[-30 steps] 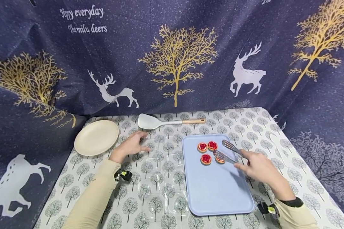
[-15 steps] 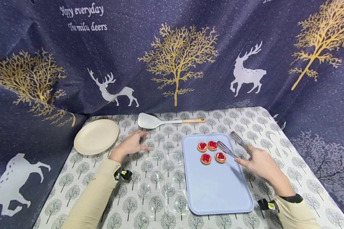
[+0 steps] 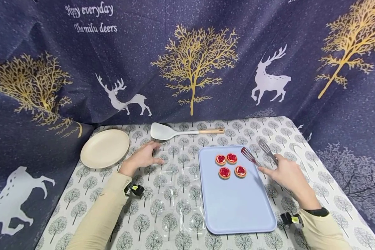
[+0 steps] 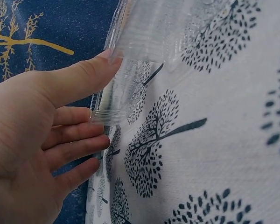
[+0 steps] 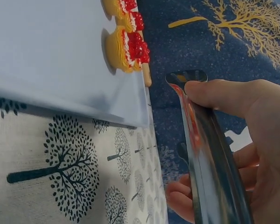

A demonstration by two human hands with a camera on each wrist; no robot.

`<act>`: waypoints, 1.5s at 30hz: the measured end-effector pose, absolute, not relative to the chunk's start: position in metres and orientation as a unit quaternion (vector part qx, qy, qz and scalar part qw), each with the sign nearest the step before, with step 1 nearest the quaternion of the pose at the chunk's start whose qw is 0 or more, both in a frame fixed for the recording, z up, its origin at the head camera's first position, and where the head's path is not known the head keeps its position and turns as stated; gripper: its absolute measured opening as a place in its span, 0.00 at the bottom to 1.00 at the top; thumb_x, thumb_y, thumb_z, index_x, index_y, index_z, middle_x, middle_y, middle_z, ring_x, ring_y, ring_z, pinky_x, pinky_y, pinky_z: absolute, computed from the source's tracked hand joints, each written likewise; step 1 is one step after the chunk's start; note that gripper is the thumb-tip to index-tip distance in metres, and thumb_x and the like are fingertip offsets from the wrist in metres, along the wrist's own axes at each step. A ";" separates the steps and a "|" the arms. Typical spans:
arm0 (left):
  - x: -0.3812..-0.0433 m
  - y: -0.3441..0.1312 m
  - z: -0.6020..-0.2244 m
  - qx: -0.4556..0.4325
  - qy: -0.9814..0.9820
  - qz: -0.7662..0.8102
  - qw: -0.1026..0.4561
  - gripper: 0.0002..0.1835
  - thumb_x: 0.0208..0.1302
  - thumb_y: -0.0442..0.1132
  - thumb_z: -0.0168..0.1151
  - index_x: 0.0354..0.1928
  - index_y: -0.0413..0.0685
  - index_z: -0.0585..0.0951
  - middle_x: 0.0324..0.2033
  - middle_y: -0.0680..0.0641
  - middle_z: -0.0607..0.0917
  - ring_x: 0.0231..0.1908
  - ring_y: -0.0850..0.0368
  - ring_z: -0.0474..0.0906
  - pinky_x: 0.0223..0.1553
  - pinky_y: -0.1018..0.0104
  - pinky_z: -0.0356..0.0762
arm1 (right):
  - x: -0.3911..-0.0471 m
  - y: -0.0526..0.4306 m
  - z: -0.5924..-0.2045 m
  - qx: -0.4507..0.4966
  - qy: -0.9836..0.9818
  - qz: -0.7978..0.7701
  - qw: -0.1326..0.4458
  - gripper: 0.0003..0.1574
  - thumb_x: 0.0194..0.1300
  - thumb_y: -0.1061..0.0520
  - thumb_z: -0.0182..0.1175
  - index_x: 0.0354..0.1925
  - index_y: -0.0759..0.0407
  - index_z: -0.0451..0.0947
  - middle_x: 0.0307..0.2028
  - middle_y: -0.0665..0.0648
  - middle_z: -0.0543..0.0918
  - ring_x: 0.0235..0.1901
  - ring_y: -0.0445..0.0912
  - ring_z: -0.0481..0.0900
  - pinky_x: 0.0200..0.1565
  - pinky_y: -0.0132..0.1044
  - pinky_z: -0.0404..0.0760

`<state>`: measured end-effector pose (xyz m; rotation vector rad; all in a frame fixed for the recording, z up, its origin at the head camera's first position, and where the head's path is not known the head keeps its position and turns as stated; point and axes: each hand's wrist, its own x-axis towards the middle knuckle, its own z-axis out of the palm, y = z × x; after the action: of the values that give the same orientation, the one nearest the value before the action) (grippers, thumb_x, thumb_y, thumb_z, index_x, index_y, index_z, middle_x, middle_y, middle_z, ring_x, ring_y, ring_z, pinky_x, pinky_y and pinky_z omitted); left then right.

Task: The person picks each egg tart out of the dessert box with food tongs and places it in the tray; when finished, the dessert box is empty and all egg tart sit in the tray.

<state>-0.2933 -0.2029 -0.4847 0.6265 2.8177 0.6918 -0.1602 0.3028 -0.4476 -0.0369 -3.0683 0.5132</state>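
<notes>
My right hand (image 3: 285, 175) grips metal tongs (image 5: 207, 154) with slotted ends, over the right edge of a light blue tray (image 3: 237, 205). The tongs' two arms are spread, with nothing between their ends. Several small tarts with red topping (image 3: 224, 173) sit on the far part of the tray, left of the tongs. On the left, my left hand (image 3: 142, 158) holds the edge of a clear plastic container (image 4: 149, 32). Its thumb lies on the rim and the other fingers are at the outer side. The container lies on the tablecloth left of the tray.
A cream round plate (image 3: 104, 149) stands at the far left. Along the back lies a white spatula (image 3: 163, 132) with a wooden handle. The cloth-covered table (image 3: 140, 227) ends at a dark blue curtain (image 3: 137, 62) printed with deer and trees.
The tongs in my right hand have moved back and right, away from the nearest tart, which now shows fully. The tarts stay put. My left hand holds still.
</notes>
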 end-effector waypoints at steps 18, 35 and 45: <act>-0.292 -0.204 -0.483 0.210 0.945 0.234 0.090 0.46 0.48 0.55 0.76 0.67 0.41 0.69 0.60 0.41 0.75 0.59 0.42 0.73 0.64 0.44 0.70 | -0.177 0.318 -0.464 -0.059 -0.987 0.152 0.013 0.68 0.55 0.21 0.56 0.63 0.80 0.62 0.46 0.86 0.74 0.40 0.79 0.75 0.33 0.65 0.79; -0.289 -0.202 -0.486 0.204 0.945 0.237 0.094 0.46 0.48 0.54 0.76 0.67 0.43 0.69 0.61 0.41 0.75 0.60 0.42 0.72 0.64 0.43 0.70 | -0.186 0.329 -0.483 -0.088 -0.985 0.147 0.006 0.56 0.48 0.20 0.61 0.34 0.75 0.74 0.26 0.79 0.77 0.23 0.66 0.77 0.22 0.57 0.77; -0.290 -0.203 -0.483 0.210 0.943 0.242 0.088 0.45 0.48 0.52 0.76 0.66 0.41 0.69 0.59 0.42 0.76 0.59 0.43 0.73 0.64 0.44 0.70 | -0.187 0.325 -0.482 -0.089 -0.983 0.157 -0.025 0.47 0.50 0.20 0.60 0.23 0.64 0.70 0.18 0.64 0.74 0.19 0.56 0.73 0.18 0.48 0.74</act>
<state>-0.2900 -0.2034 -0.4830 0.6238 2.8089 0.7195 -0.1870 0.3254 -0.4816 -0.2853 -3.1382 0.5016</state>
